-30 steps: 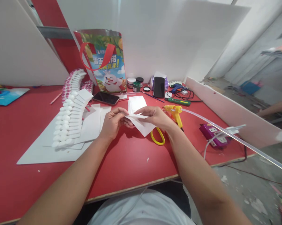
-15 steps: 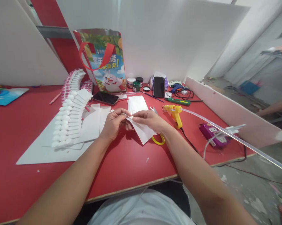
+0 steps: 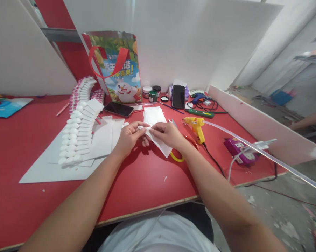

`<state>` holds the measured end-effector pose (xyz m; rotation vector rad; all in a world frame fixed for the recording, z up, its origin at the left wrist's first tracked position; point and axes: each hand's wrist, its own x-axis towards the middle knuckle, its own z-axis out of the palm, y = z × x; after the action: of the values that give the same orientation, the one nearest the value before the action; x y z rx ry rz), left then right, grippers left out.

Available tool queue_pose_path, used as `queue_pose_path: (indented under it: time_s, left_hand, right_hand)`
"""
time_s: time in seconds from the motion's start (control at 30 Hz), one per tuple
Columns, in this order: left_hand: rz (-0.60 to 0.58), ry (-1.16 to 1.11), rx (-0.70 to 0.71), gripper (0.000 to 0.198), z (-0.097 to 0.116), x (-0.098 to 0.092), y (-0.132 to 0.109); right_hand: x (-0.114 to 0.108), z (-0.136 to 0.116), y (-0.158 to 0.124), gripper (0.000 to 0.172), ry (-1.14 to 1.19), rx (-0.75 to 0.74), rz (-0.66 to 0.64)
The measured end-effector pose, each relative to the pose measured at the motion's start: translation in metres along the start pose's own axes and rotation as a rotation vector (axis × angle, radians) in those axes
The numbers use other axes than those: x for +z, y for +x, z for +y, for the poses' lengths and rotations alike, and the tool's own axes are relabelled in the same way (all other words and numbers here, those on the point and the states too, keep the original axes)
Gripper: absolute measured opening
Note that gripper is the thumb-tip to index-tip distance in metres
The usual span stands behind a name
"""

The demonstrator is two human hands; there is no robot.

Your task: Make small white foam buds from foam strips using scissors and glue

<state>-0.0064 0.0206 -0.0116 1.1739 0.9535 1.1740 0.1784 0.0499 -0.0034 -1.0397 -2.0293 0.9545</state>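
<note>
Red table [image 3: 147, 182] fills the left and centre of my view.

Left of top centre I have a printed bag [image 3: 123, 91] standing upright, a dark phone [image 3: 118, 109] lying flat just below it and small jars [image 3: 153, 97] to its right. A large white board [image 3: 44, 173] lies at left of centre, and a paper stack [image 3: 153, 113] near the middle. Right of centre I see a yellow glue gun [image 3: 199, 133], with partly hidden scissors [image 3: 177, 160] lower down. A purple box [image 3: 232, 147] sits further right; a blue packet [image 3: 5, 110] lies far left.
</note>
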Motion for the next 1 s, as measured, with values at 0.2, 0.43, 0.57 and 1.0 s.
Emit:
queue_pose_path:
  time_s: [0.2, 0.43, 0.57, 1.0]
  left_hand:
    - [0.003, -0.014, -0.028, 0.034, -0.001, 0.002, 0.001]
    - [0.007, -0.006, -0.003, 0.021, 0.002, -0.002, 0.0]
    - [-0.109, 0.016, -0.011, 0.018, 0.007, -0.006, -0.004]
    - [-0.049, 0.23, 0.009, 0.024, 0.006, 0.0, -0.004]
  right_hand:
    - [0.0, -0.007, -0.006, 0.027, -0.365, -0.096, -0.026]
    - [-0.006, -0.011, -0.004, 0.04, -0.094, 0.076, -0.025]
    - [-0.005, -0.011, -0.003, 0.043, 0.493, 0.341, -0.201]
    - [-0.004, -0.007, -0.001, 0.045, 0.275, 0.261, -0.255]
